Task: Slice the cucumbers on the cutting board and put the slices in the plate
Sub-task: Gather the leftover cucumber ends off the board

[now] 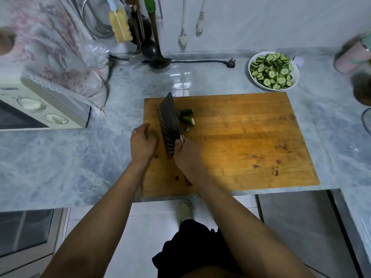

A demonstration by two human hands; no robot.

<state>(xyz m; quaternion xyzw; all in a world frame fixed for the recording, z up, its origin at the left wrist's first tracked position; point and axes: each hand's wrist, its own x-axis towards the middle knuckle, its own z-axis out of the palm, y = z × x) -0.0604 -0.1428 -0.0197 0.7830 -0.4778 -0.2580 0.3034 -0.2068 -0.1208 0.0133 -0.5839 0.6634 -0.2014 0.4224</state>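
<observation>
right hand (185,152): clamped on the handle end of the cleaver (170,125), index finger up on the blade flat. Blade stands on edge on the cutting board (241,141), tip pointing away from the body.
left hand (143,142): just left of the blade, fingers loosely curled, holding nothing that I can see. Fingertips are hidden behind the blade, so contact with it is unclear.
cucumber (186,117): two short end pieces plus a tiny bit, just right of the blade, ahead of the right hand. The blade sits between them and the left hand.
long axis: stubs lie roughly crosswise to the blade, cut faces toward the right.
nearer hand: the right, by position; the left must cross the blade to pin them.
plate (274,71): far right and ahead of both hands, off the board, already heaped with slices.
progress: near the end, only stubs left, I'd say.
next move: likely slice or sweep the stubs, then carry right.
</observation>
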